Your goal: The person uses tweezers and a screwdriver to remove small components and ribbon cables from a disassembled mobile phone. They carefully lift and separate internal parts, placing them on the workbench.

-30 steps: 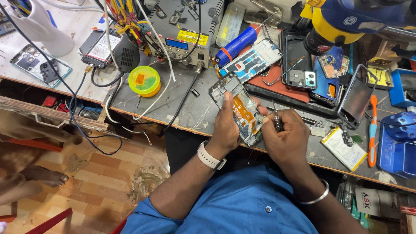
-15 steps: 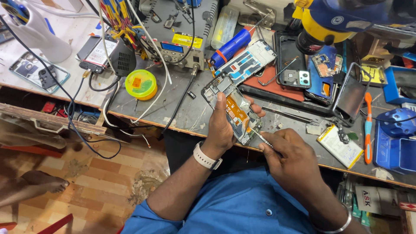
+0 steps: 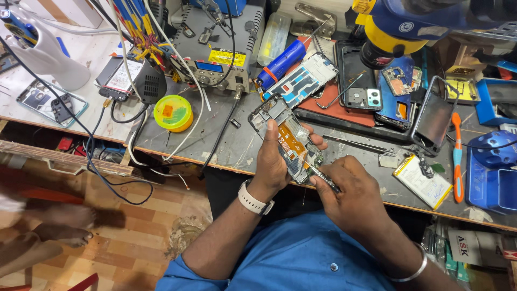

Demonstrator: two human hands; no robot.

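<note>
Opened phone [image 3: 288,141]: a flat, rectangular handset with its back cover off, held above the near edge of the table [image 3: 237,148]. Its long axis runs on a slant, the top end pointing toward the far left of the table and the bottom end toward the person's body. Inside show a grey metal frame, an orange ribbon strip and small dark circuit parts.
Left hand [image 3: 272,161]: wrapped around the phone from the left side, thumb lying on the open face, fingertips showing past the right edge. A pale band is on the wrist.
Right hand [image 3: 353,196]: pinched around tweezers [image 3: 322,175], with a silver bangle on the wrist.
Tweezers: thin, metal and pointed, the tip touching the lower end of the phone's inside.
Table: grey, scuffed and stained, crowded with parts.
Second phone frame [image 3: 304,81]: bare, pale and rectangular, lying just beyond the held phone on a reddish mat [image 3: 344,112].
Yellow tape roll [image 3: 173,112]: round, toward the left part of the table.
Grey power unit [image 3: 218,51]: boxy metal, at the far edge, with cables trailing out.
Blue cylinder tool [image 3: 283,63]: with a red tip, beside the power unit.
Flat battery [image 3: 423,180]: pale yellow, near the right front edge.
Orange-handled tool [image 3: 456,156]: long and slim, right of the battery.
</note>
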